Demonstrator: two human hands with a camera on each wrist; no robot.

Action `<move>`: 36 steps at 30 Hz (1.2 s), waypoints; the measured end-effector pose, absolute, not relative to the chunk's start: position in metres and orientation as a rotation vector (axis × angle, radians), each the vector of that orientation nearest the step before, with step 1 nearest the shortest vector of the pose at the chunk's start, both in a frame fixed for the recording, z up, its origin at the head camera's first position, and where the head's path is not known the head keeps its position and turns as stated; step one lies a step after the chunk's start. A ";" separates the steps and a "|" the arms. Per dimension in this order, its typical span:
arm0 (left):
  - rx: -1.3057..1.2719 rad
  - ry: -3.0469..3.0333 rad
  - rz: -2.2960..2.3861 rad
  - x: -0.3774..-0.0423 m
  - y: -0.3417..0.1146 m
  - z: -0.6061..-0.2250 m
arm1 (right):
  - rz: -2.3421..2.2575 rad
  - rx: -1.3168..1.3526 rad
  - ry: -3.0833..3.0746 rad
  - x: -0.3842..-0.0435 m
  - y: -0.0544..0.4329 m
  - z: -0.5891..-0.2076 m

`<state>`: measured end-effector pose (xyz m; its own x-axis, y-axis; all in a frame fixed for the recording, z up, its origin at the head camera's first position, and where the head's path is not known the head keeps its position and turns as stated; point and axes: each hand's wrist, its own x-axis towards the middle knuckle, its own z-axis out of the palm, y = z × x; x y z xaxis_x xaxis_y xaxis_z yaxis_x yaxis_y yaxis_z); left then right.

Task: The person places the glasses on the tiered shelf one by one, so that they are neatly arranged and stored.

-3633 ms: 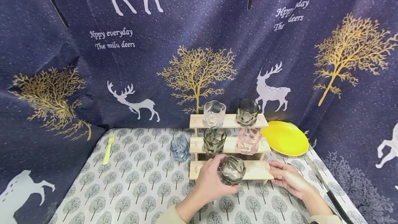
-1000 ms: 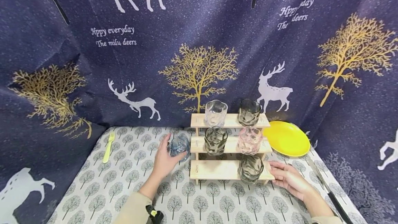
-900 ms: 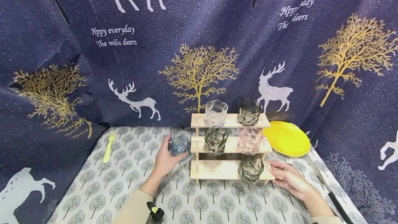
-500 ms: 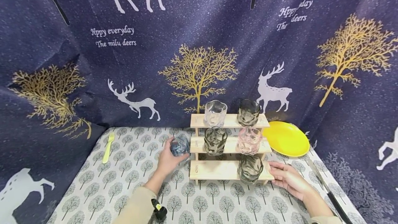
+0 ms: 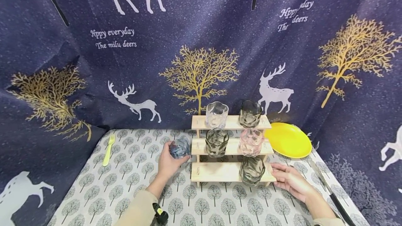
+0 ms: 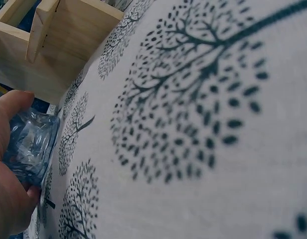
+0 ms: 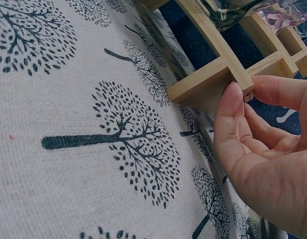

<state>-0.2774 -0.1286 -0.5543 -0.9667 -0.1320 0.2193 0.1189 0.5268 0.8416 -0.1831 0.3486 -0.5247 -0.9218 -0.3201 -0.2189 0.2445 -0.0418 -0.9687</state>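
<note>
My left hand [image 5: 169, 162] grips a blue wavy-walled glass [image 5: 179, 148] just left of a three-step wooden stand [image 5: 216, 172]. In the left wrist view, thumb and fingers wrap the blue glass [image 6: 32, 144] close to the cloth; whether its base touches cannot be told. My right hand [image 5: 290, 181] pinches the right end of the lowest step, thumb against fingers on the wood [image 7: 235, 74]. That step bears a smoky glass [image 5: 252, 171] at its right. On the middle step are a smoky glass [image 5: 216, 143] and a pink glass [image 5: 251, 143]; on top, a clear glass [image 5: 216, 115] and a dark glass [image 5: 250, 114].
A yellow plate [image 5: 289, 140] lies right of the stand. Along the right table edge lies a long metal utensil with a black handle [image 5: 340, 206]. A pale yellow fork [image 5: 108, 151] rests at the left. A dark deer-print curtain [image 5: 141, 69] hangs behind the tree-print cloth [image 5: 125, 184].
My left hand has left the smoky glass on the lowest step's right end, moved left and taken hold of the blue glass, which has shifted slightly left. My right hand stays at the stand.
</note>
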 end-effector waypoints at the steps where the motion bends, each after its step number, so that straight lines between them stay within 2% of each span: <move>1: 0.009 -2.501 -1.409 -0.277 -0.129 -0.555 | -2.019 -0.081 1.862 -0.183 0.348 -0.525; 18: 0.070 -2.436 -1.373 -0.246 -0.139 -0.535 | -2.050 -0.120 1.817 -0.184 0.350 -0.528; 26: -0.036 -2.373 -1.417 -0.222 -0.141 -0.517 | -2.053 -0.149 1.811 -0.184 0.352 -0.528; 36: -0.244 -2.308 -1.413 -0.195 -0.119 -0.503 | -2.063 -0.136 1.794 -0.182 0.351 -0.527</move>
<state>-0.1951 -0.1194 -0.5034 -0.8959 -0.0685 0.4389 0.3596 0.4681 0.8072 -0.1824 0.3508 -0.5268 -0.9149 -0.3584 -0.1859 0.2339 -0.0950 -0.9676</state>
